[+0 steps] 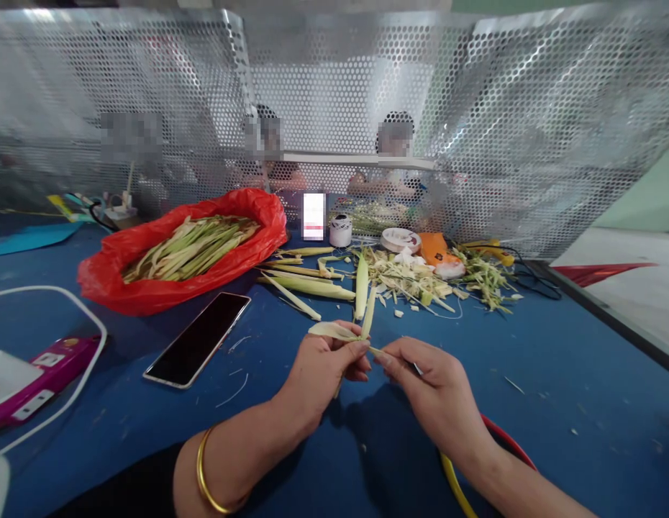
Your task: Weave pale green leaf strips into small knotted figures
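My left hand (pixel 321 367), with a gold bangle on its wrist, pinches pale green corn husk strips (pixel 369 314) between thumb and fingers. One strip points up and away; another leaf sticks out to the left. Close by on the right, my right hand (pixel 431 378) grips the thin end of a strip between thumb and forefinger, so it spans the small gap between both hands. Just beyond them, wider husk leaves (pixel 361 284) lie on the blue table (pixel 280 424). My fingers hide how the strips cross.
A red plastic bag (pixel 119 291) full of husk strips stands at the left, behind a dark phone (pixel 199 338). Husk scraps (pixel 404 277), a tape roll (pixel 401 239) and an orange packet (pixel 434 248) lie ahead. A purple power strip (pixel 59 370) and white cable sit left. Behind rises a perforated metal screen (pixel 334 86).
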The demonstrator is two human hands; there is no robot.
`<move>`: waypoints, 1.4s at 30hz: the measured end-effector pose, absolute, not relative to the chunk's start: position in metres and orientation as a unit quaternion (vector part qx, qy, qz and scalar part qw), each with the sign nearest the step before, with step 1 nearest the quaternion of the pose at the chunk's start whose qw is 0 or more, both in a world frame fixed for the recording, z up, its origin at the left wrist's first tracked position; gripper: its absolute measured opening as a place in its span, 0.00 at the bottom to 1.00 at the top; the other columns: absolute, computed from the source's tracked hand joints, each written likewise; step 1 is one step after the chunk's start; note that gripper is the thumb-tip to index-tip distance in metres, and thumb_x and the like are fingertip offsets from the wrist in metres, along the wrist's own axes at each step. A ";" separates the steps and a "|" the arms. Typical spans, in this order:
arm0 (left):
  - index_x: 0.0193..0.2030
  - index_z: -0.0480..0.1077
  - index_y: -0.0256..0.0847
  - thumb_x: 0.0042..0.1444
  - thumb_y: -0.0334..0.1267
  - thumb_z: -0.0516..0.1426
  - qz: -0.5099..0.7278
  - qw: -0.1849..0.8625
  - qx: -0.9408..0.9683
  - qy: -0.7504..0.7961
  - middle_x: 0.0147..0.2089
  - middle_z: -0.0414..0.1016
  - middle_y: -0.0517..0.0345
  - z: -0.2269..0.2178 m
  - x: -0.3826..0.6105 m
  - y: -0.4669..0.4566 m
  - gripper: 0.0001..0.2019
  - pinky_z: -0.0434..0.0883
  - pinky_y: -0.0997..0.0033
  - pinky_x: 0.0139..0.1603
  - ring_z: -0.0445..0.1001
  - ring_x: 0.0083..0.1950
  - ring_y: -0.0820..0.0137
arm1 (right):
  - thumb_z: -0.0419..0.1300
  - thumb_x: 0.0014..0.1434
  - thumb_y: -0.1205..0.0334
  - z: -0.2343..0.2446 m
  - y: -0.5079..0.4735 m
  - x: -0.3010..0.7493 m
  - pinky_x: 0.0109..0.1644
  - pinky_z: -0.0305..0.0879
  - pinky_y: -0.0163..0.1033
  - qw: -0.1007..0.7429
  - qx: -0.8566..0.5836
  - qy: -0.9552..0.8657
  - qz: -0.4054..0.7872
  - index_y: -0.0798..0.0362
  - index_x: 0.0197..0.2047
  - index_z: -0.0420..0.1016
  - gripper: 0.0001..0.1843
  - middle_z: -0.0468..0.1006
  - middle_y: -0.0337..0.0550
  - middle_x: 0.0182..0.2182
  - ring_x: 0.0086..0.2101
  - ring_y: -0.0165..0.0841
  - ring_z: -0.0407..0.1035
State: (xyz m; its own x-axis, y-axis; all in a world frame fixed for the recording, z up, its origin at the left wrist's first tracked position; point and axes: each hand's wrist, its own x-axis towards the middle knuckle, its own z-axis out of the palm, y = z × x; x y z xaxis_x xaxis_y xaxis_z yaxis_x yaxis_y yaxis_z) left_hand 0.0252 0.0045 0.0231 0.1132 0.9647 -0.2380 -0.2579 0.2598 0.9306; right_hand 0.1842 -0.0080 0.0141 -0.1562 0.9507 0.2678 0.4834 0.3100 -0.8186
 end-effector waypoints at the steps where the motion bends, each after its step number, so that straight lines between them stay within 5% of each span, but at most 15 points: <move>1: 0.38 0.69 0.36 0.46 0.38 0.65 0.470 0.647 0.377 0.467 0.21 0.74 0.61 0.023 0.025 0.005 0.14 0.70 0.77 0.25 0.71 0.21 0.75 | 0.55 0.62 0.53 0.015 -0.006 0.185 0.31 0.57 0.35 0.402 -0.517 -0.693 0.301 0.52 0.24 0.71 0.18 0.68 0.37 0.21 0.25 0.30 0.61; 6: 0.38 0.69 0.36 0.46 0.40 0.66 0.404 0.683 0.405 0.454 0.23 0.77 0.58 0.026 0.024 0.003 0.16 0.71 0.76 0.25 0.72 0.20 0.74 | 0.58 0.57 0.48 0.022 0.002 0.188 0.38 0.60 0.38 0.423 -0.528 -0.618 0.400 0.52 0.31 0.75 0.15 0.75 0.41 0.30 0.33 0.35 0.67; 13: 0.31 0.68 0.38 0.47 0.38 0.64 0.362 0.666 0.449 0.472 0.18 0.75 0.58 0.023 0.032 -0.004 0.09 0.71 0.74 0.25 0.70 0.18 0.74 | 0.64 0.49 0.52 0.019 -0.001 0.179 0.32 0.56 0.35 0.456 -0.506 -0.508 0.527 0.54 0.22 0.69 0.15 0.69 0.35 0.20 0.25 0.28 0.59; 20: 0.29 0.69 0.38 0.50 0.37 0.62 0.354 0.673 0.441 0.477 0.18 0.76 0.57 0.026 0.029 -0.005 0.07 0.68 0.78 0.27 0.71 0.20 0.75 | 0.62 0.53 0.52 0.010 0.003 0.182 0.29 0.55 0.35 0.469 -0.543 -0.519 0.465 0.53 0.22 0.67 0.16 0.67 0.34 0.19 0.24 0.29 0.59; 24: 0.38 0.73 0.36 0.54 0.46 0.62 0.404 0.692 0.389 0.454 0.30 0.82 0.48 0.028 0.024 -0.001 0.14 0.73 0.67 0.41 0.80 0.32 0.65 | 0.58 0.59 0.54 0.019 0.007 0.194 0.42 0.62 0.39 0.504 -0.547 -0.609 0.276 0.51 0.36 0.75 0.10 0.77 0.42 0.34 0.37 0.36 0.69; 27: 0.45 0.72 0.36 0.58 0.49 0.58 0.456 0.697 0.360 0.420 0.39 0.83 0.45 0.031 0.020 0.001 0.17 0.68 0.62 0.55 0.80 0.46 0.61 | 0.58 0.60 0.55 0.025 0.003 0.195 0.42 0.62 0.38 0.536 -0.534 -0.636 0.155 0.51 0.35 0.74 0.09 0.77 0.41 0.34 0.37 0.35 0.69; 31: 0.50 0.70 0.38 0.61 0.51 0.54 0.489 0.709 0.340 0.379 0.45 0.82 0.47 0.029 0.020 -0.001 0.19 0.62 0.61 0.62 0.75 0.55 0.61 | 0.58 0.60 0.52 0.018 -0.004 0.183 0.33 0.61 0.35 0.450 -0.524 -0.672 0.265 0.51 0.27 0.73 0.14 0.74 0.38 0.24 0.28 0.32 0.67; 36: 0.53 0.70 0.36 0.60 0.51 0.56 0.486 0.730 0.330 0.348 0.47 0.81 0.46 0.027 0.021 -0.004 0.22 0.62 0.64 0.62 0.74 0.56 0.62 | 0.56 0.61 0.52 0.008 -0.004 0.177 0.29 0.59 0.34 0.415 -0.527 -0.659 0.340 0.52 0.22 0.68 0.19 0.68 0.37 0.20 0.24 0.30 0.62; 40: 0.50 0.72 0.34 0.56 0.61 0.54 0.439 0.769 0.312 0.345 0.47 0.80 0.42 0.033 0.011 0.006 0.30 0.69 0.60 0.51 0.77 0.49 0.58 | 0.51 0.66 0.56 0.019 -0.003 0.186 0.32 0.59 0.36 0.393 -0.506 -0.741 0.202 0.52 0.26 0.68 0.17 0.70 0.39 0.24 0.27 0.31 0.64; 42: 0.46 0.75 0.34 0.53 0.58 0.59 0.412 0.768 0.321 0.371 0.41 0.81 0.45 0.038 0.006 0.011 0.27 0.71 0.62 0.47 0.78 0.43 0.60 | 0.50 0.66 0.61 0.025 -0.004 0.190 0.36 0.59 0.38 0.356 -0.476 -0.798 0.093 0.52 0.28 0.68 0.15 0.71 0.40 0.26 0.29 0.33 0.64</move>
State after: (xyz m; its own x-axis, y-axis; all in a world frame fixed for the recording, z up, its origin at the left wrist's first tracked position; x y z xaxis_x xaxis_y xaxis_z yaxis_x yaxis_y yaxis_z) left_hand 0.0057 0.0112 0.0378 0.3856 0.8703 -0.3065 -0.3943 0.4558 0.7980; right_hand 0.1905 -0.0036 0.0246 -0.2923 0.8270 0.4803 0.6942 0.5289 -0.4882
